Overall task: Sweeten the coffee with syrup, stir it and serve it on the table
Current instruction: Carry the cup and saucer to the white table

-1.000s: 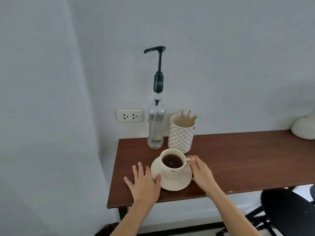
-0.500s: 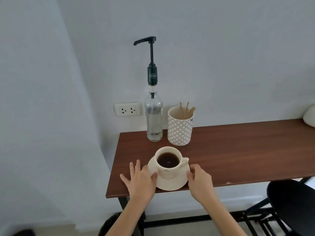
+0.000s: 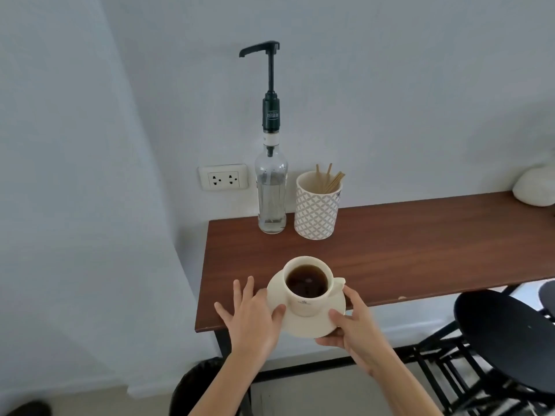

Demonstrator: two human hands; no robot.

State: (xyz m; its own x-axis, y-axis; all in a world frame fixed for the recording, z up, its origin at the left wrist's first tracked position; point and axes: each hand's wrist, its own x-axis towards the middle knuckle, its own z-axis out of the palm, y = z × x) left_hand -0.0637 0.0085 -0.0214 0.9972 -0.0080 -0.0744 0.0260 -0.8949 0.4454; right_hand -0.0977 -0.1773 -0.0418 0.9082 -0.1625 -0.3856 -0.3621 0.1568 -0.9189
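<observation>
A cream cup (image 3: 309, 298) of dark coffee sits on a cream saucer (image 3: 306, 324), which juts over the front edge of the brown table (image 3: 405, 244). My right hand (image 3: 351, 325) grips the saucer's right rim, thumb on top and fingers beneath. My left hand (image 3: 255, 313) touches the saucer's left rim with its thumb, the other fingers spread. A clear syrup bottle (image 3: 271, 193) with a tall black pump stands at the table's back left. Beside it is a patterned white holder (image 3: 316, 208) with several wooden stir sticks (image 3: 329, 181).
A wall socket (image 3: 223, 177) is left of the bottle. A white rounded object (image 3: 534, 189) lies at the table's far right. A black stool (image 3: 507, 334) stands under the table's right side, and a dark bin (image 3: 195, 385) sits on the floor below.
The cup and saucer have come toward me, from further in on the table to its front edge. My right hand moved from the cup's handle to under the saucer's rim.
</observation>
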